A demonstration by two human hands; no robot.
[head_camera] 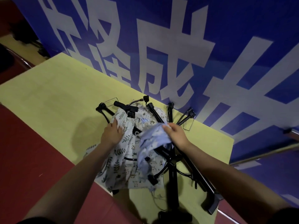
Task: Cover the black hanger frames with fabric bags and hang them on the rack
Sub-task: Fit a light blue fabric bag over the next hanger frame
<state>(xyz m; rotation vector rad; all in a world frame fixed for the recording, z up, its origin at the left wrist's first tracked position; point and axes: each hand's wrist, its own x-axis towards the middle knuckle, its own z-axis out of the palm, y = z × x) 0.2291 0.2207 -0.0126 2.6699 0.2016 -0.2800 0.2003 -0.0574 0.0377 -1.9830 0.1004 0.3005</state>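
Blue fabric bag [153,139] pinched at upper edge by right hand [176,135], lifted off black hanger frames [155,113] beneath, likely to find opening. Left hand [113,135] grips leaf-print bag [123,143], holding pile on yellow table [56,94].

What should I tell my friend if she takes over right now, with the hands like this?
Left hand: pinching the edge of the leaf-print bag.
Right hand: pinching the blue bag, lifted a little above the pile.
Where things are: the bags lie heaped over the black frames on the yellow table. More bare frames stick out by the blue banner. A black stand rises in front of the table.
Done: no frame looks fully covered or hung.
Left: untangle the bags, slip one over each frame, then hang them up.
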